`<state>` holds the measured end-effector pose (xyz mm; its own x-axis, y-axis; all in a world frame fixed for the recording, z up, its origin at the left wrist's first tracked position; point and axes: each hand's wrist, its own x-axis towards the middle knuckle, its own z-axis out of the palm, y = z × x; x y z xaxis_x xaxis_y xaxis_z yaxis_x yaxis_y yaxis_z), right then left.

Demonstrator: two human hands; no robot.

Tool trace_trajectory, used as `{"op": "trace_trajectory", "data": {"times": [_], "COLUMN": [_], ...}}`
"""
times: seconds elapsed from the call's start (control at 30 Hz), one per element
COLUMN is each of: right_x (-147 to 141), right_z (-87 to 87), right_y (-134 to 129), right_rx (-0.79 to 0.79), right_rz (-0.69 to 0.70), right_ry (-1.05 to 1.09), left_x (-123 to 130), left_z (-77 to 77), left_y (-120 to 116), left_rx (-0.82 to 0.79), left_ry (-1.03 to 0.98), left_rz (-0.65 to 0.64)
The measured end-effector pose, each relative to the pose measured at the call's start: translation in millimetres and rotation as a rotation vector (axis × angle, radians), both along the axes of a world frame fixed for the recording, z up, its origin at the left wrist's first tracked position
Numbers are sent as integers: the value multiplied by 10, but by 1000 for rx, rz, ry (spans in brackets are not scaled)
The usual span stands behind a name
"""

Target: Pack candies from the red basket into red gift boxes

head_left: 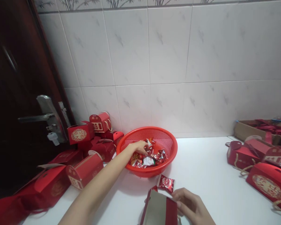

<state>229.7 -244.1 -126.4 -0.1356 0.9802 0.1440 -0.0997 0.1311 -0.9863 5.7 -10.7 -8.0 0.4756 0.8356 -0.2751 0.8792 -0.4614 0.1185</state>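
Wrapped candies (148, 161) lie in a red mesh basket (172, 147) against the wall. My left hand (140, 147) reaches into the basket with its fingers bent down among the candies; whether it pinches one is too small to tell. At the bottom centre, my right hand (189, 203) grips the right edge of a red box (172, 211) with a grey panel, between thumb and fingers. Just beyond the box, a red candy packet (166, 183) lies on the white table (203, 175), and another red piece shows partly behind the box edge.
Red gift boxes (85, 170) are piled on the left beside a dark door (16, 93). More red boxes (269, 182) with rope handles stand at the right, near a cardboard box (244, 130) holding dark red ribbons. A tiled wall (168, 106) rises behind the table.
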Motion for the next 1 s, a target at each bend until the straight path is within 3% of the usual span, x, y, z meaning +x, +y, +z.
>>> {"op": "trace_trajectory", "data": {"times": [0.13, 0.3, 0.63, 0.83, 1.0], "right_x": [-1, 40, 72, 56, 52], "right_z": [-4, -138, -265, -290, -129], "right_y": [-3, 55, 112, 133, 87], "right_rx": [1, -6, 60, 69, 51], "right_rz": [-2, 29, 45, 48, 60], "right_ry": [-28, -92, -179, -176, -198], "left_x": [21, 71, 132, 109, 140], "left_z": [14, 6, -31, -27, 91], "left_y": [5, -5, -14, 47, -5], "left_rx": [-106, -257, -142, -174, -184], "left_ry": [-15, 31, -123, -452, -680], "left_rz": [-37, -13, -124, -103, -48]}}
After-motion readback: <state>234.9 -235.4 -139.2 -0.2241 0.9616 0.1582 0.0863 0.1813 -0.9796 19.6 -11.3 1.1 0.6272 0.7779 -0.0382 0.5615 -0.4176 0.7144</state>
